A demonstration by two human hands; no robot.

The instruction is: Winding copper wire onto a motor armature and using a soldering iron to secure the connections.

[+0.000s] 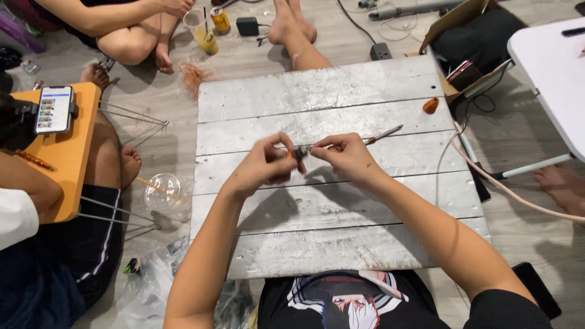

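Both hands pinch it: left hand [263, 166] and right hand [346, 153] fingers clamped on the small grey part [300, 151]; a slip drops it onto the tabletop [317, 244].

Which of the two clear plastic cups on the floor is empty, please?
The clear plastic cup lying left of the silver plank board; the upright cup at the top holds yellow drink.

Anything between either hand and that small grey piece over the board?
Nothing visible. The left hand and right hand both already pinch the small grey piece between their fingertips above the grey plank board. A thin tool sticks out past the right hand, off to the side, not in between.
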